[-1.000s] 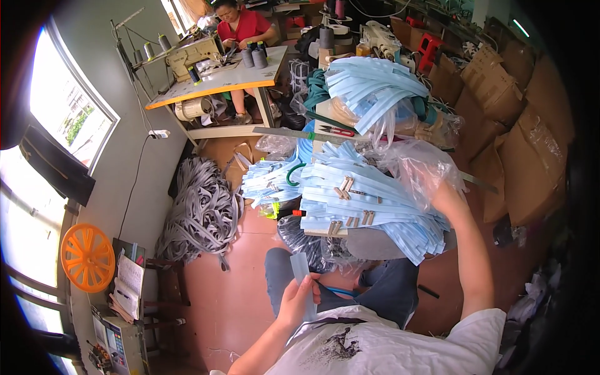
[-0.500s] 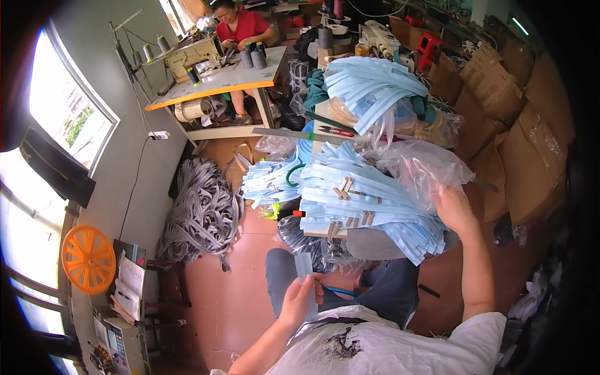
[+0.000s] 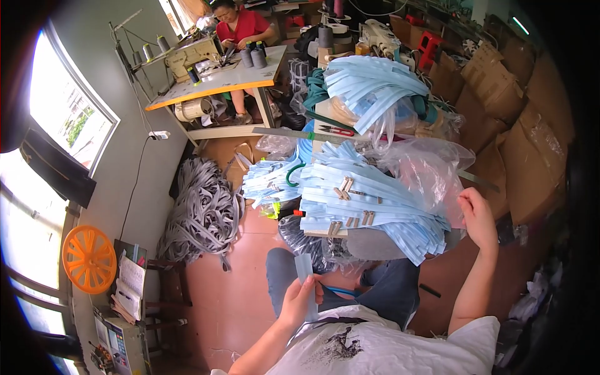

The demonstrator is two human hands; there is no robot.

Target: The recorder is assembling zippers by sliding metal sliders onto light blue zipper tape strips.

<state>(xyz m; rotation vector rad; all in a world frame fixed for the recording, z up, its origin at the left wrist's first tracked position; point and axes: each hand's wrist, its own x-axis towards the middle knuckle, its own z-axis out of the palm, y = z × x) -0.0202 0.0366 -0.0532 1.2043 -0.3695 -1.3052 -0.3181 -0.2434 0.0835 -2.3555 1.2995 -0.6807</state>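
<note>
My left hand (image 3: 299, 301) is closed around a light-blue fabric strip (image 3: 304, 265), which stands upright in front of my shirt. At the right, my right hand (image 3: 478, 219) has its fingers curled together beside the edge of a clear plastic bag (image 3: 431, 175). Whatever its fingertips hold, if anything, is too small to make out. A thick fan of light-blue strips (image 3: 369, 187) covers the bench in front of me, its ends hanging toward my lap. Small metal pieces (image 3: 344, 187) lie in groups on these strips.
Another heap of blue strips (image 3: 375, 87) is farther back, near red-handled scissors (image 3: 337, 130). A metal ruler (image 3: 281, 133) crosses the bench. Grey webbing (image 3: 200, 212) is piled on the floor. Cardboard boxes (image 3: 531, 169) stand right. A co-worker (image 3: 240, 28) sits at a sewing machine (image 3: 194, 56).
My right hand has drawn back from the plastic bag, to the right and slightly nearer me, with its fingers now curled. My left hand keeps the strip in the same place.
</note>
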